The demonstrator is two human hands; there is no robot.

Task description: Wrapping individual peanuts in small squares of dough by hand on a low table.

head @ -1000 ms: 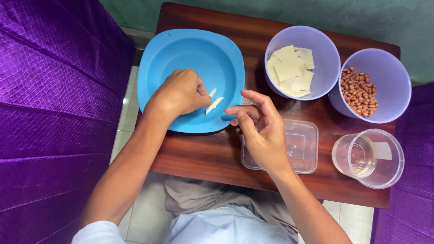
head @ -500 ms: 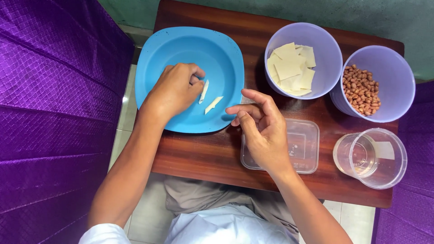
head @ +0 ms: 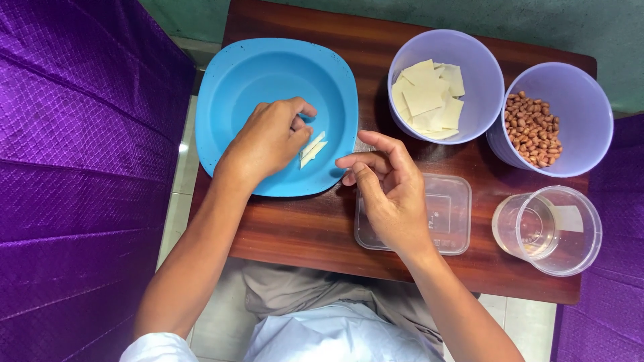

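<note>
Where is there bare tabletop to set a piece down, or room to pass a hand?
Bare wood lies along the near edge of the table, below the blue plate and left of the clear tray. Another strip runs behind the plate. The right side is crowded: wrapper bowl, peanut bowl, clear cup.

Right of the lilac bowl of pale square sheets, a lilac bowl of peanuts; below the peanuts, a clear plastic cup on the wooden table.
</note>
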